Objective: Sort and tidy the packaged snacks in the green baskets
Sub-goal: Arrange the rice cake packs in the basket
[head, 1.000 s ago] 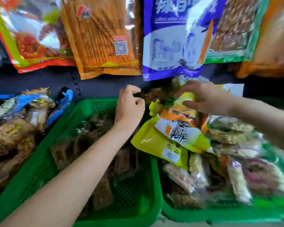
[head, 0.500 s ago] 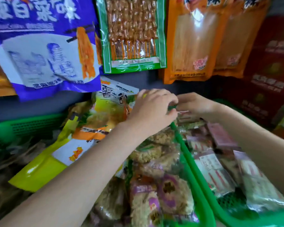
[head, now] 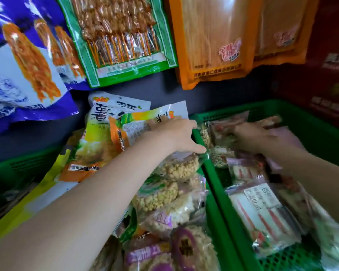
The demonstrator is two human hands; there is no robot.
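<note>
Your left hand (head: 176, 133) rests flat on the yellow-orange plastic snack bag (head: 129, 130), centre frame; right hand (head: 250, 133) in the right green plastic basket (head: 305, 122), grip state blurred, can't tell.

single head-worn wide-angle view, looking forward and steeply down along both forearms, close above two green baskets (head: 209, 184) of packaged snacks, hanging snack bags (head: 123, 40) filling the top edge, tilted, edges bowed

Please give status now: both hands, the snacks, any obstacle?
Left hand resting open on yellow-orange snack bag. Right hand blurred among clear-wrapped packets in right green plastic basket. No obstacle visible.
</note>
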